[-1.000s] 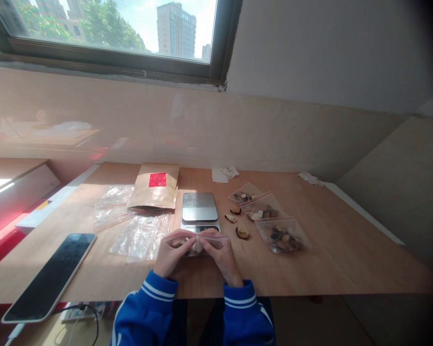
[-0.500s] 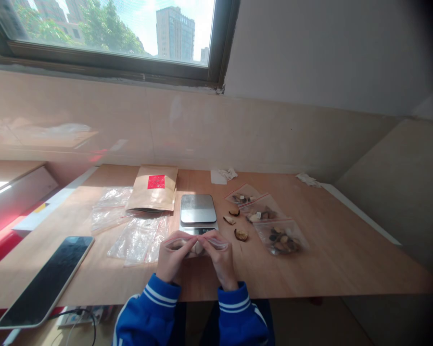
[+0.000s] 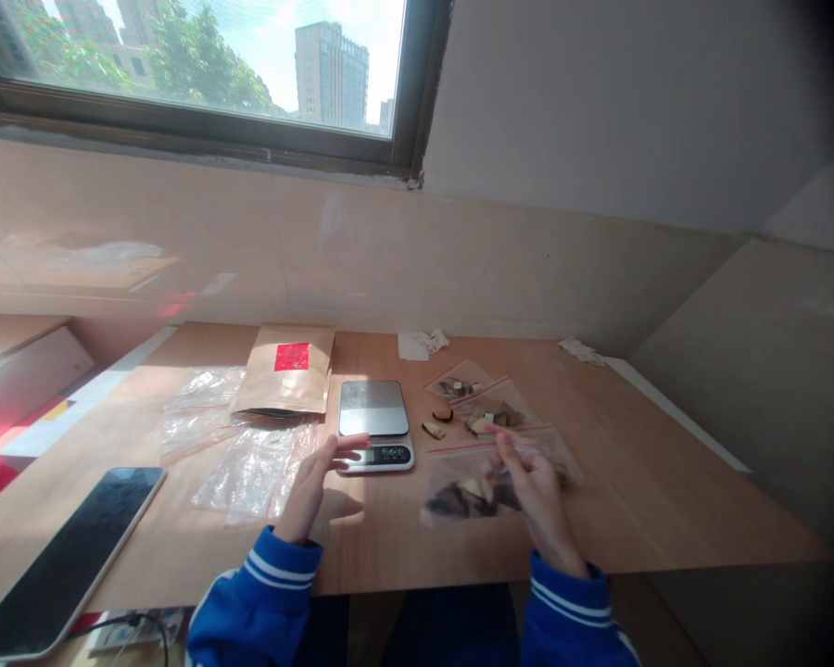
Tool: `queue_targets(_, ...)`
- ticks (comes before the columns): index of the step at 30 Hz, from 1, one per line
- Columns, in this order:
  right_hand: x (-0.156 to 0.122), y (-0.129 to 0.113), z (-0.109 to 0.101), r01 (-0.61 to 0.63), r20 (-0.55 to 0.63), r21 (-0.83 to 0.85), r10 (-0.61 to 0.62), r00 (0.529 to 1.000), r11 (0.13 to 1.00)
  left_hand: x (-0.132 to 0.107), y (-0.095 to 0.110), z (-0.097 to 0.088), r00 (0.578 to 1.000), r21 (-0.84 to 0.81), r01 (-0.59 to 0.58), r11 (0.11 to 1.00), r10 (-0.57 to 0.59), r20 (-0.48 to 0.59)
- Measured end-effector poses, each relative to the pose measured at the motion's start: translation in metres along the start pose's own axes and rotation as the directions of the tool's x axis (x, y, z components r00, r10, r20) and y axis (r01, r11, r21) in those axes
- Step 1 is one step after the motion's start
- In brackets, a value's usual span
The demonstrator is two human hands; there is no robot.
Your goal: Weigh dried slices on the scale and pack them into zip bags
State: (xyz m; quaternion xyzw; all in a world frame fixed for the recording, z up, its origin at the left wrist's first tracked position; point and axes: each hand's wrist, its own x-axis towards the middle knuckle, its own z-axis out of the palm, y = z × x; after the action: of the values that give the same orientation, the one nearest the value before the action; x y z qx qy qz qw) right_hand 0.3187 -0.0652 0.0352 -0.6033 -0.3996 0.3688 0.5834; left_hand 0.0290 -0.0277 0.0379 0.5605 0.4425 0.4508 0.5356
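Observation:
My right hand (image 3: 535, 491) pinches a small clear zip bag (image 3: 469, 482) with a red seal and dark dried pieces inside, held just above the wooden table (image 3: 667, 500), right of the scale. My left hand (image 3: 316, 486) hovers with fingers spread and nothing in it, beside the front edge of the small digital scale (image 3: 375, 426). Two more filled zip bags (image 3: 483, 398) lie behind my right hand, with loose dried pieces (image 3: 436, 421) next to them.
A brown paper pouch with a red label (image 3: 284, 380) lies behind several empty clear bags (image 3: 250, 463). A phone (image 3: 62, 556) rests at the table's left front corner. Crumpled paper (image 3: 421, 341) sits by the wall.
Both hands were together on the zip bag in front of the scale. My right hand has carried the bag to the right; my left hand has let go and spread its fingers.

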Motion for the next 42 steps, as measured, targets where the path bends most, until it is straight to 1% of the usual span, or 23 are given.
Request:
queue_targets(2, 0.019, 0.000, -0.041, 0.009, -0.056, -0.108, -0.015, 0.998, 0.994, 0.003, 0.001, -0.018, 0.992, 0.093, -0.032, 0.995, 0.043, -0.116)
queue_targets(4, 0.036, 0.004, -0.072, 0.006, -0.153, -0.258, -0.047, 0.987, 0.966, 0.007, 0.003, -0.036, 0.976, 0.197, -0.038, 0.980, 0.078, -0.202)
queue_targets(6, 0.046, 0.011, -0.088, -0.012, -0.255, -0.529, -0.145, 0.956, 0.848, 0.011, 0.003, -0.054, 0.944, 0.341, -0.051, 0.939, 0.157, -0.290)
queue_targets(7, 0.047, 0.014, -0.089, -0.020, -0.315, -0.659, -0.251, 0.915, 0.752, 0.014, 0.002, -0.063, 0.921, 0.426, -0.055, 0.903, 0.211, -0.327)
queue_targets(8, 0.045, 0.017, -0.086, -0.029, -0.357, -0.761, -0.381, 0.853, 0.648, 0.017, 0.001, -0.072, 0.899, 0.518, -0.053, 0.853, 0.266, -0.348)
queue_targets(10, 0.034, 0.024, -0.073, -0.020, -0.359, -0.871, -0.608, 0.708, 0.492, 0.025, -0.005, -0.091, 0.857, 0.701, -0.051, 0.712, 0.391, -0.335)
queue_targets(11, 0.026, 0.028, -0.064, 0.010, -0.327, -0.894, -0.666, 0.670, 0.448, 0.029, -0.008, -0.100, 0.844, 0.772, -0.050, 0.633, 0.440, -0.306)
queue_targets(12, 0.019, 0.033, -0.055, 0.054, -0.281, -0.906, -0.690, 0.667, 0.421, 0.034, -0.012, -0.109, 0.826, 0.822, -0.031, 0.568, 0.478, -0.300)
queue_targets(13, 0.012, 0.038, -0.047, 0.097, -0.227, -0.912, -0.689, 0.688, 0.397, 0.039, -0.016, -0.117, 0.816, 0.853, 0.003, 0.522, 0.492, -0.304)
queue_targets(15, 0.003, 0.051, -0.033, 0.144, -0.137, -0.922, -0.650, 0.747, 0.360, 0.049, -0.022, -0.129, 0.826, 0.877, 0.084, 0.474, 0.459, -0.327)
queue_targets(17, 0.003, 0.064, -0.026, 0.129, -0.103, -0.933, -0.593, 0.799, 0.336, 0.058, -0.026, -0.136, 0.846, 0.889, 0.117, 0.443, 0.424, -0.322)
queue_targets(20, 0.017, 0.073, -0.023, 0.073, -0.114, -0.944, -0.527, 0.842, 0.321, 0.066, -0.028, -0.141, 0.856, 0.911, 0.082, 0.404, 0.440, -0.272)
queue_targets(22, 0.030, 0.071, -0.022, 0.055, -0.126, -0.944, -0.512, 0.850, 0.324, 0.070, -0.029, -0.144, 0.864, 0.920, 0.050, 0.389, 0.445, -0.236)
queue_targets(25, 0.041, 0.059, -0.011, 0.058, -0.148, -0.940, -0.556, 0.818, 0.337, 0.073, -0.029, -0.150, 0.885, 0.916, 0.021, 0.401, 0.418, -0.203)
queue_targets(27, 0.041, 0.052, 0.002, 0.198, -0.035, -0.925, -0.592, 0.805, 0.324, 0.074, -0.029, -0.153, 0.885, 0.904, 0.002, 0.428, 0.420, -0.201)
queue_targets(29, 0.038, 0.050, 0.017, 0.430, 0.202, -0.850, -0.568, 0.798, 0.303, 0.075, -0.026, -0.154, 0.873, 0.892, -0.014, 0.453, 0.441, -0.210)
queue_targets(31, 0.036, 0.054, 0.031, 0.586, 0.404, -0.751, -0.491, 0.772, 0.303, 0.077, -0.020, -0.152, 0.852, 0.886, -0.021, 0.464, 0.473, -0.227)
queue_targets(32, 0.037, 0.057, 0.037, 0.614, 0.454, -0.728, -0.455, 0.766, 0.306, 0.079, -0.017, -0.151, 0.834, 0.885, -0.024, 0.465, 0.497, -0.239)
queue_targets(34, 0.044, 0.063, 0.045, 0.616, 0.484, -0.727, -0.411, 0.772, 0.302, 0.084, -0.007, -0.147, 0.778, 0.883, -0.040, 0.468, 0.569, -0.266)
queue_targets(36, 0.055, 0.066, 0.050, 0.612, 0.493, -0.733, -0.389, 0.778, 0.296, 0.088, 0.004, -0.142, 0.702, 0.870, -0.084, 0.487, 0.649, -0.295)
queue_targets(39, 0.070, 0.063, 0.052, 0.614, 0.502, -0.728, -0.374, 0.780, 0.304, 0.090, 0.023, -0.132, 0.607, 0.809, -0.175, 0.561, 0.708, -0.360)
queue_targets(40, 0.073, 0.061, 0.052, 0.617, 0.504, -0.725, -0.374, 0.778, 0.308, 0.089, 0.029, -0.128, 0.593, 0.776, -0.204, 0.597, 0.706, -0.387)
queue_targets(42, 0.077, 0.058, 0.053, 0.621, 0.501, -0.718, -0.387, 0.774, 0.314, 0.085, 0.040, -0.122, 0.610, 0.683, -0.272, 0.678, 0.670, -0.423)
